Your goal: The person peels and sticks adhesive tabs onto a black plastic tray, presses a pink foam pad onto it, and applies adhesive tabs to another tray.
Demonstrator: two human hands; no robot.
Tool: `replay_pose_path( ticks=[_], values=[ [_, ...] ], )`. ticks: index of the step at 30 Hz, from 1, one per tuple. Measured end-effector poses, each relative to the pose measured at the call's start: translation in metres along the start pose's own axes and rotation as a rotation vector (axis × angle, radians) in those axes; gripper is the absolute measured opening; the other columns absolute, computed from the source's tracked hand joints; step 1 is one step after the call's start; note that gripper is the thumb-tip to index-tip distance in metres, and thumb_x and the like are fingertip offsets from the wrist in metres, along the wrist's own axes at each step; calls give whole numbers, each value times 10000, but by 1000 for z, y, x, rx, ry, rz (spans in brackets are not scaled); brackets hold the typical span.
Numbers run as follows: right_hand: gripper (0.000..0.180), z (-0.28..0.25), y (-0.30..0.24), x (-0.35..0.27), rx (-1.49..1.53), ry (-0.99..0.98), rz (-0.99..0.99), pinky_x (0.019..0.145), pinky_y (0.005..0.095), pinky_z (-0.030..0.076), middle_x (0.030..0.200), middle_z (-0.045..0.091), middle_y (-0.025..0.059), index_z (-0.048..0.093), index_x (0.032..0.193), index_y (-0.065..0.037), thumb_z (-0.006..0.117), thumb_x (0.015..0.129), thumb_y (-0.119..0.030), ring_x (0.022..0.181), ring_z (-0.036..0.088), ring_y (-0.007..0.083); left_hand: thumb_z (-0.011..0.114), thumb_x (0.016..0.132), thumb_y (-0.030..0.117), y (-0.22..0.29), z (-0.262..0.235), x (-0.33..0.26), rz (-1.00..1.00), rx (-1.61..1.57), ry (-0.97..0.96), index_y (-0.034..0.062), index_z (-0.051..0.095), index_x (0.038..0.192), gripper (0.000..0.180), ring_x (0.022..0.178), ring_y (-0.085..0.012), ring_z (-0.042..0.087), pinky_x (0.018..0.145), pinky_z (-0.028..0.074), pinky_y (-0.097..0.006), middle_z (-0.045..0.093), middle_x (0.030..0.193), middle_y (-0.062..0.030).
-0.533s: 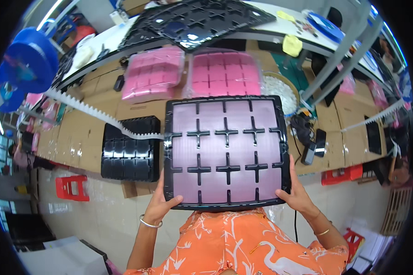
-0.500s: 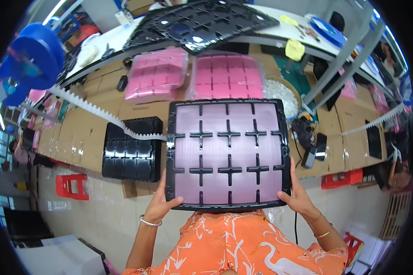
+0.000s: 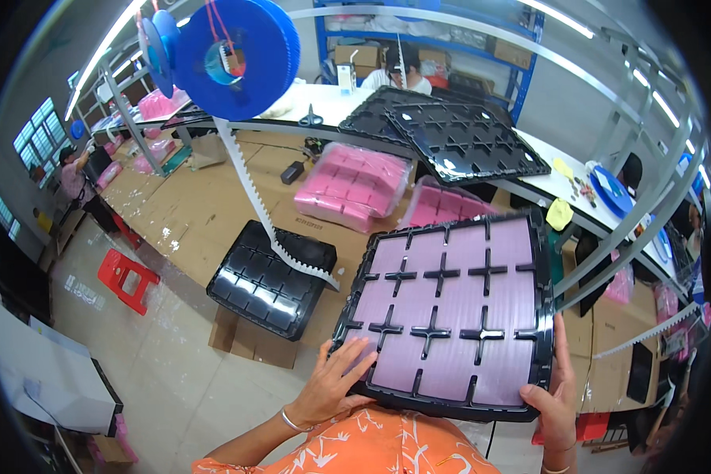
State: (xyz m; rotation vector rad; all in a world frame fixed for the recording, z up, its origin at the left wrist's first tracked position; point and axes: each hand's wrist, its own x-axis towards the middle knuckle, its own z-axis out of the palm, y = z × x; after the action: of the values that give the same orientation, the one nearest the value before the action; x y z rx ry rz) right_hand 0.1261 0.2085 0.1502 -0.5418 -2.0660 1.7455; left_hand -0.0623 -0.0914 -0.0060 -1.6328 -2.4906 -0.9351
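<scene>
In front of my body a black plastic tray (image 3: pixel 482 268), with plus-shaped ridges and pale pink-purple panels between them, is held tilted. My right hand (image 3: pixel 554 391) grips its right edge, thumb on the top face near the lower corner. On the lower left corner lies my left hand (image 3: pixel 333 385), its fingers spread over the rim and onto a panel. Left of the tray, a stack of black trays (image 3: pixel 265 276) sits at the table edge. A white toothed strip (image 3: pixel 249 186) hangs from a blue reel (image 3: pixel 241 55), its end over that stack.
Pink wrapped packs (image 3: pixel 351 186) lie on the cardboard-covered table (image 3: pixel 205 189). Behind them, larger black trays (image 3: pixel 466 138) and scissors (image 3: pixel 311 116) rest on a white bench. A red stool (image 3: pixel 128 280) stands at left. Metal posts rise at right. A person sits beyond the bench.
The view has swung left. The tray has tilted, and my left hand has shifted from gripping its left edge to lying spread across the lower left corner. My right hand keeps its grip.
</scene>
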Motion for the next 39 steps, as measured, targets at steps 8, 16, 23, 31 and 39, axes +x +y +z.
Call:
replay_pose_path(
  ticks=[8,16,23,31,39],
  values=[
    [1122,71,-27,45,249,-356,-111,1242,350,165,1693,158,195,-74,1644,6,713,857,-140,1541,244,254,566,652,-174,-21,-37,-19,-130,265,746,29,667,1218,610,1074,-325,624,940,458,-465,660,1132,-128],
    [746,116,32,82,97,-702,-257,1058,380,509,1544,390,149,214,1645,-76,619,1019,-94,1329,519,234,644,994,143,-75,-102,-179,-810,371,1134,-50,629,1100,220,920,-274,637,817,509,-369,672,982,-139],
    [415,134,91,80,-95,-717,-87,1015,338,525,1515,439,145,589,1391,-46,614,977,-45,1252,600,223,706,966,94,-206,-59,-246,-832,-215,1592,-100,604,1265,370,1013,-239,644,950,509,-347,680,1187,-145],
    [363,141,90,83,-266,-798,-206,940,351,540,1509,465,172,645,1338,-55,632,980,-109,1172,650,258,705,905,-39,-382,28,-168,-1073,-831,1615,-71,648,1151,254,901,-208,639,794,553,-370,677,1073,-114],
    [326,120,99,77,-200,-639,-30,992,352,539,1489,489,165,662,1298,-13,601,984,-75,1126,685,231,672,949,-12,-304,114,-70,-1394,-705,1380,-125,494,1334,439,1067,-290,667,926,562,-396,614,1306,-199]
  ],
)
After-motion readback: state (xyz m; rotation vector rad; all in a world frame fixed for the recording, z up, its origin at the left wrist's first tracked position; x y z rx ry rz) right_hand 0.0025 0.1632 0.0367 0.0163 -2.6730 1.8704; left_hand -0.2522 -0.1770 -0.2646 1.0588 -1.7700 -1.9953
